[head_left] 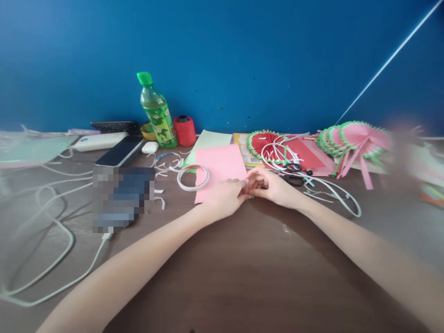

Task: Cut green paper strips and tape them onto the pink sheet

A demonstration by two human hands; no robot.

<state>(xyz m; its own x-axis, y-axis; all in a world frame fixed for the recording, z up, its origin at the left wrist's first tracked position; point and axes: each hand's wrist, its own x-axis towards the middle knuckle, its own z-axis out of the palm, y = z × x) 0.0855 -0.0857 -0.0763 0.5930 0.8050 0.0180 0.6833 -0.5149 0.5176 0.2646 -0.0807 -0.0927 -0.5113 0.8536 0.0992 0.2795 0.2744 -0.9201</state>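
A pink sheet of paper (pixel 222 164) lies on the brown table, over a pale green sheet (pixel 215 138). My left hand (pixel 227 199) rests on the pink sheet's lower part, its fingers drawn together at the lower right corner. There my right hand (pixel 268 187) meets it, thumb and index finger pinched. Whatever lies between the fingertips is too small to make out; a bit of green shows just beneath them. A roll of tape (pixel 193 178) sits on the sheet's left edge. Black-handled scissors (pixel 294 179) lie right behind my right hand.
Behind stand a green bottle (pixel 157 113) and a red thread spool (pixel 185 131). Folded red and pink paper fans (pixel 360 138) lie at the right, near a looped white cord (pixel 347 196). Phones (pixel 120 151) and a long white cable (pixel 71 240) occupy the left.
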